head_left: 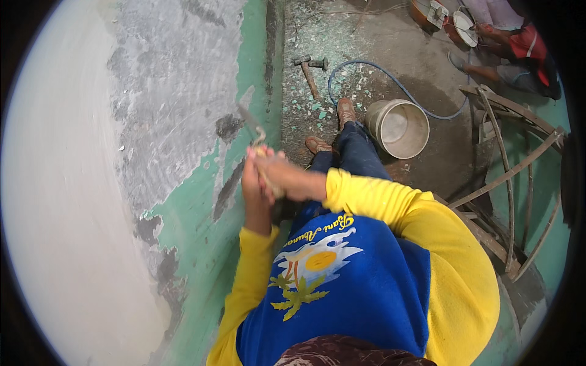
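Both hands are closed together around the handle of a pointed trowel (pixel 250 118), in front of the wall. My left hand (pixel 252 178) wraps the handle from the wall side. My right hand (pixel 285 173), a little blurred, grips it from the other side, so most of the handle is hidden. The metal blade points up and left, over a wall (pixel 210 177) of green paint with grey bare patches. Whether the blade touches the wall I cannot tell.
A hammer (pixel 310 76) lies among paint chips on the floor. Beside my legs stands a metal bucket (pixel 404 129), with a blue hose (pixel 400 79) curving behind it. A wooden frame (pixel 506 177) stands at right. Another person (pixel 528 58) works at far right near tubs (pixel 465 28).
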### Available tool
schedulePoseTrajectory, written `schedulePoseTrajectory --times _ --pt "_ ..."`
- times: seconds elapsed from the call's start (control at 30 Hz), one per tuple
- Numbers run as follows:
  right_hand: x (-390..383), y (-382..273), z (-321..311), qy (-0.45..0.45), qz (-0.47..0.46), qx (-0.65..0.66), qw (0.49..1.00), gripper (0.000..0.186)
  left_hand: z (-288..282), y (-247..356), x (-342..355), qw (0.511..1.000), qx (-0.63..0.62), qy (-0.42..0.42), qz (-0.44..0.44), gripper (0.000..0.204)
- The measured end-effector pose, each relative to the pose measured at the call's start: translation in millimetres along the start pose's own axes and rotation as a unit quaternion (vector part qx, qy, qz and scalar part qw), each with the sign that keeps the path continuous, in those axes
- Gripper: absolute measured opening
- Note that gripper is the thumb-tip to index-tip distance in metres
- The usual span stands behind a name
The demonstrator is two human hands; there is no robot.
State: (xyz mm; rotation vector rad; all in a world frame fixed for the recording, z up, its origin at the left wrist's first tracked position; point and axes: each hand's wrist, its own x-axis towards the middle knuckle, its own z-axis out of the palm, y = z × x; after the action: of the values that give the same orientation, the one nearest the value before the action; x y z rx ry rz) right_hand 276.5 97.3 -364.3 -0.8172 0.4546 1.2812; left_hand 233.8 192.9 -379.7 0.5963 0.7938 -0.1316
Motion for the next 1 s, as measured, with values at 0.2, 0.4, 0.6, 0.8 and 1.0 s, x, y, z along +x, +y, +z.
schedulePoseTrajectory --times 0.2,0.4,0.6,0.8,1.0 --pt "-14.3 -47.6 -5.3 0.012 0.030 -0.024 0.999 0.036 11.3 -3.7 19.7 0.999 0.008 0.045 -0.006 0.039" --pt "7.3 -42.5 -8.9 0.022 0.010 -0.024 0.999 0.045 -0.3 0.1 33.3 1.000 -0.024 -0.012 0.001 0.039" --pt "21.8 -44.0 -28.8 0.008 -0.016 -0.010 1.000 0.045 31.4 -2.7 44.5 0.999 0.000 0.048 0.001 0.037" --pt "63.3 -54.0 -49.8 -0.019 -0.015 0.016 1.000 0.046 3.7 5.4 99.3 0.997 -0.019 -0.051 -0.057 0.037" --pt "43.3 -56.4 -52.8 -0.017 -0.022 0.010 1.000 0.041 20.3 -6.0 81.6 1.000 0.001 -0.002 -0.002 0.036"
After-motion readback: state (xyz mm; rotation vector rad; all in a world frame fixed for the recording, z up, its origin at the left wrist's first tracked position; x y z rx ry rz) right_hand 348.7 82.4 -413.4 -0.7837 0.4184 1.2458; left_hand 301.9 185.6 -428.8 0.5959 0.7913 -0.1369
